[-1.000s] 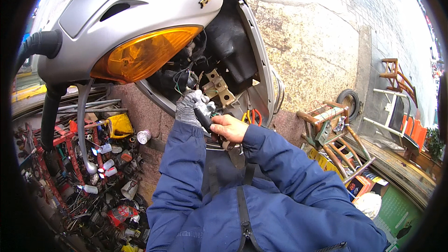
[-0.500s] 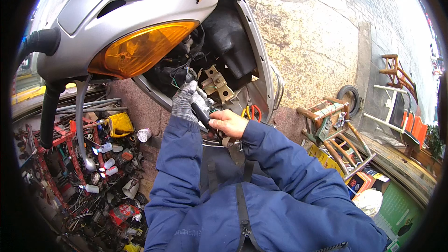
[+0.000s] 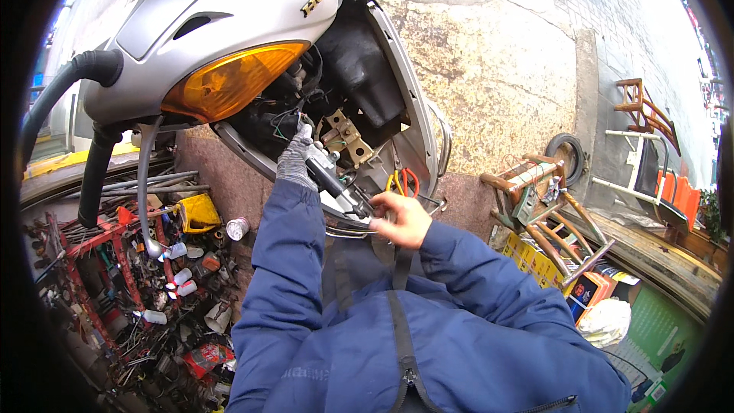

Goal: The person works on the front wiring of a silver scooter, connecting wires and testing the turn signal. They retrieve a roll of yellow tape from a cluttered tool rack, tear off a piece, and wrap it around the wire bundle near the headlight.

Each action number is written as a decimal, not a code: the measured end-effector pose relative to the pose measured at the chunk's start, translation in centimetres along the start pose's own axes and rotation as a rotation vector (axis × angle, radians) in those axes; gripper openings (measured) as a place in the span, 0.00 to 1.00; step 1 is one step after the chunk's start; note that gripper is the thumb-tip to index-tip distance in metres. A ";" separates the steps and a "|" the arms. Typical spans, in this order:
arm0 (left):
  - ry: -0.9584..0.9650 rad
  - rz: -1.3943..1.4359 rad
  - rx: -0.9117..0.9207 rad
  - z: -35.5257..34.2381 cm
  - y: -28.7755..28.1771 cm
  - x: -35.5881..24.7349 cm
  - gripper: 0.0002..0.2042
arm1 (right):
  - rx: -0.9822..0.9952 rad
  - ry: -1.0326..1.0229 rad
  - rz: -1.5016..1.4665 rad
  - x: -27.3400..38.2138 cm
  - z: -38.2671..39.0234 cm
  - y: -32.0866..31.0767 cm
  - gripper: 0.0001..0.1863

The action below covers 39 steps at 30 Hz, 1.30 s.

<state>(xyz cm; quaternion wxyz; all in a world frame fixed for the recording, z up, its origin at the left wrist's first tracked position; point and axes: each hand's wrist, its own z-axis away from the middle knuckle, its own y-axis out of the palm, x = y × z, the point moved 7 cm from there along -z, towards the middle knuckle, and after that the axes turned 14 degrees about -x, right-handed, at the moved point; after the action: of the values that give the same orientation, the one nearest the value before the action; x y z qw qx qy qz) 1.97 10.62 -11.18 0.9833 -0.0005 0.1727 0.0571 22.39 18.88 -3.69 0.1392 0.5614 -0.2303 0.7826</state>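
A silver scooter body [image 3: 252, 8] with an amber light [image 3: 237, 80] stands ahead, its black inner cavity [image 3: 355, 69] exposed. My left hand [image 3: 294, 162], in a grey glove, is closed at the cavity's near edge, by thin wires and a tan metal bracket [image 3: 348, 141]. Its grip is partly hidden. A black cylinder [image 3: 327, 180] with a dark metal end slants from beside the glove towards my right hand [image 3: 407, 220]. That bare hand has thumb and fingers apart near the cylinder's end; whether they touch it I cannot tell. Red- and yellow-handled pliers [image 3: 403, 181] lie in the body's edge just beyond.
At the left, a red metal rack [image 3: 84, 241] stands among heaped tools and bottles, with a yellow bag [image 3: 197, 210] and a can [image 3: 238, 229] beside it. Wooden stools [image 3: 535, 191], a small tyre [image 3: 566, 159] and a metal-framed chair [image 3: 634, 172] stand at the right.
My right hand has shifted right and its fingers have spread off the black cylinder, baring more of it. My left hand stays by the wires. The view has shifted slightly.
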 end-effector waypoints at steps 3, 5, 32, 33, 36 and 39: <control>-0.011 0.017 0.068 0.7 0.6 0.7 0.15 | -0.065 -0.194 0.301 2.6 0.7 1.3 0.18; 0.072 0.055 0.102 0.8 0.6 1.2 0.11 | -0.123 -0.248 0.355 3.8 0.8 1.2 0.12; 0.243 -0.016 0.161 0.9 -0.5 1.6 0.06 | -0.357 0.130 0.153 2.1 2.2 2.9 0.10; 0.239 -0.012 0.162 1.0 -0.6 1.6 0.07 | -0.364 0.136 0.156 2.0 2.3 2.9 0.10; 0.175 0.019 0.158 1.2 -0.5 1.4 0.09 | -0.382 0.106 0.214 2.3 2.5 2.9 0.10; 0.087 0.110 0.160 1.2 -0.3 1.1 0.15 | -0.402 0.080 0.213 2.9 2.7 3.1 0.10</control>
<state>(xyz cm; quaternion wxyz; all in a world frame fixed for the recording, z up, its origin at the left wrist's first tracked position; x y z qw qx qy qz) 3.46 10.47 -10.48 0.9671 0.0849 0.2190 0.0973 22.13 14.68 -0.87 0.1739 0.4635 -0.4338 0.7529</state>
